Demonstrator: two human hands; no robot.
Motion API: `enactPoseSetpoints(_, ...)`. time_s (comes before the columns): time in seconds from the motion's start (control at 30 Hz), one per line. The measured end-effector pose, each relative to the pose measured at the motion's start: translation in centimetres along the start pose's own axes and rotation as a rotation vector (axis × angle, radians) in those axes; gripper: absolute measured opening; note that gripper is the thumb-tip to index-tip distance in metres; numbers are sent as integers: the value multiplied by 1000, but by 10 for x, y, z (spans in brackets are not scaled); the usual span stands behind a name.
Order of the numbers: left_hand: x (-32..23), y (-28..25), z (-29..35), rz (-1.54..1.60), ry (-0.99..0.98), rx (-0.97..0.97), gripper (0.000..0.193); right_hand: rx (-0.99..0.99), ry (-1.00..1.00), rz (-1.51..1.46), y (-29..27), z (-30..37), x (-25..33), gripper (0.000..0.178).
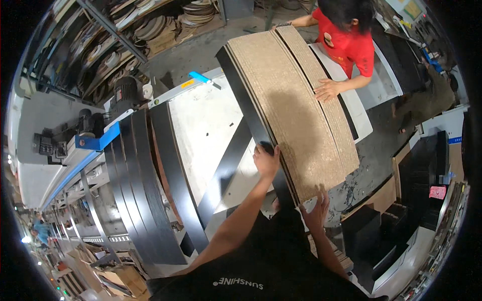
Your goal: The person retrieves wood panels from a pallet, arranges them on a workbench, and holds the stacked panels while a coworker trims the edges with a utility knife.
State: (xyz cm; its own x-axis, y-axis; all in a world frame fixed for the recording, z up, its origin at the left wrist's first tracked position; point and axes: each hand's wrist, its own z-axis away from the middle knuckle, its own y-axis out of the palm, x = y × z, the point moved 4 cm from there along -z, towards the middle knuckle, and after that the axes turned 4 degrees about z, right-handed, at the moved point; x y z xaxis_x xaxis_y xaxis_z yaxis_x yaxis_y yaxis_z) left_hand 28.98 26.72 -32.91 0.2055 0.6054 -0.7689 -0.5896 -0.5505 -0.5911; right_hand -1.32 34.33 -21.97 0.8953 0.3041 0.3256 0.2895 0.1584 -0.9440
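Observation:
A stack of long boards with tan, patterned top faces lies ahead of me, split lengthwise into a wide and a narrow part. A black board runs along its left edge. My left hand is closed at that edge, curled around a small dark thing I cannot make out. Against the near end of the stack my right hand rests with its fingers stretched out. Across the stack, a person in a red shirt lays one hand flat on the narrow part.
Several long black boards lie at the left, and another crosses the white tabletop diagonally. A blue-handled tool lies at the table's far edge. Machinery with a motor stands left. Stacked dark panels are at the right.

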Motion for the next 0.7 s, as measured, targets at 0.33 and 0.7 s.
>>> enactPoseSetpoints(0.33, 1, 14, -6, -118, 121, -115, 74, -140, 14, 21, 20, -94, -71, 116)
enactPoseSetpoints(0.7, -4, 29, 3, 307, 36, 125, 57, -30, -69, 151, 71, -83, -85, 107)
